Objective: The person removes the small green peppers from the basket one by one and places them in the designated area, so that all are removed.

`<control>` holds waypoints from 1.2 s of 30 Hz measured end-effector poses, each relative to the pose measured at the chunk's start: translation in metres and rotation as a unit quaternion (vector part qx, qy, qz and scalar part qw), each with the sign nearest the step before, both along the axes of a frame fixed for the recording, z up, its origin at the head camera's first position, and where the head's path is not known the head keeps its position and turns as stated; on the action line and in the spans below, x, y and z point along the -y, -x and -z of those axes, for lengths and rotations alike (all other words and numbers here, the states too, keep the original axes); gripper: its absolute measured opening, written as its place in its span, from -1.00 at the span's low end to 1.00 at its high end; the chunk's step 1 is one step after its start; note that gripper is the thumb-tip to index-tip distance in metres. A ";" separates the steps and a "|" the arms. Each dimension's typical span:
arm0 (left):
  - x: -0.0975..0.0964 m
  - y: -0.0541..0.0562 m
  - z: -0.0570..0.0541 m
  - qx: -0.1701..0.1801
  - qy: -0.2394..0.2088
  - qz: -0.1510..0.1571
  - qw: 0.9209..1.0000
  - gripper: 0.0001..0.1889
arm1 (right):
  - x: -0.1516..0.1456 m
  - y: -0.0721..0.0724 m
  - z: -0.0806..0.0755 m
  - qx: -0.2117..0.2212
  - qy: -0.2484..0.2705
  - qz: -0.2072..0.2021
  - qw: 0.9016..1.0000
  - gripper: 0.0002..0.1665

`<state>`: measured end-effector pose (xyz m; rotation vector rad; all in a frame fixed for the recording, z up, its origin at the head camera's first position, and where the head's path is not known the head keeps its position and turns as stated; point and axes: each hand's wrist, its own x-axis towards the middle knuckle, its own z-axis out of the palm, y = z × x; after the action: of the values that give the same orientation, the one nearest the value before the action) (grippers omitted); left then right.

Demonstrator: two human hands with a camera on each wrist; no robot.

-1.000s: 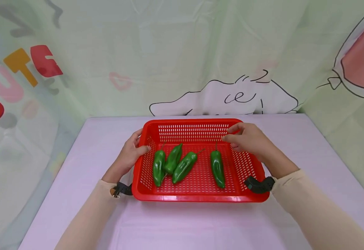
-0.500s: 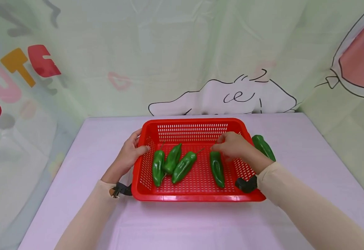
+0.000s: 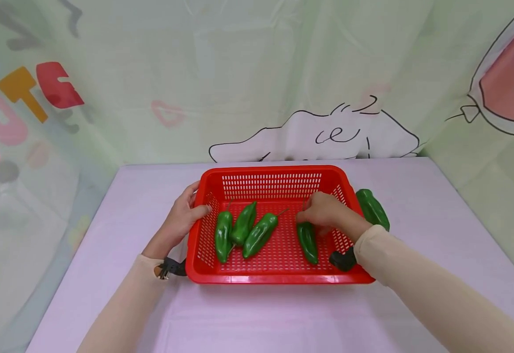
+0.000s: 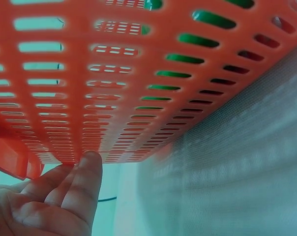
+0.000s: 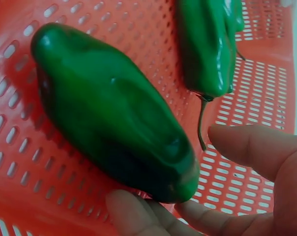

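Note:
A red plastic basket point(image 3: 279, 279) with slotted walls stands on the table. My left hand point(image 3: 182, 217) holds its left side, thumb over the rim and fingers point(image 4: 84, 189) against the outside of the wall. Inside, my right hand point(image 3: 325, 212) is at the stem end of a green pepper point(image 3: 307, 245) on the right side. In the right wrist view, fingertips point(image 5: 131, 211) lie right at the end of this pepper point(image 5: 114, 113), while the thumb point(image 5: 237, 142) stays apart from it. Several other green peppers point(image 3: 260, 236) lie together in the basket's left half.
Another green pepper point(image 3: 372, 210) lies on the table just outside the basket's right wall, partly hidden by the right arm. A pale cloth covers the table point(image 3: 257, 318). Behind it hangs a printed curtain point(image 3: 257, 73) with letters and cartoon drawings.
My right hand has moved left and down from near the basket's right back corner to the lone pepper, uncovering the pepper outside the basket. The left hand keeps its hold.

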<state>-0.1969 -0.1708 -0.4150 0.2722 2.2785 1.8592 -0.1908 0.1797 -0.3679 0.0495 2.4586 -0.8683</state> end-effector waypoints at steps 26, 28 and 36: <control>-0.001 -0.001 0.000 -0.006 -0.009 0.003 1.000 -0.20 | 0.007 0.007 0.012 0.014 -0.008 0.002 1.000 -0.67; -0.001 0.000 0.000 -0.006 -0.008 0.003 1.000 -0.20 | 0.007 0.007 0.011 0.010 0.001 0.001 1.000 -0.65; -0.001 -0.001 0.001 -0.007 -0.007 0.002 1.000 -0.21 | 0.007 0.006 0.004 0.008 0.035 0.008 0.999 -0.74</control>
<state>-0.1961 -0.1700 -0.4161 0.2917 2.2737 1.8774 -0.1973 0.1725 -0.3721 0.0520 2.4144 -0.9571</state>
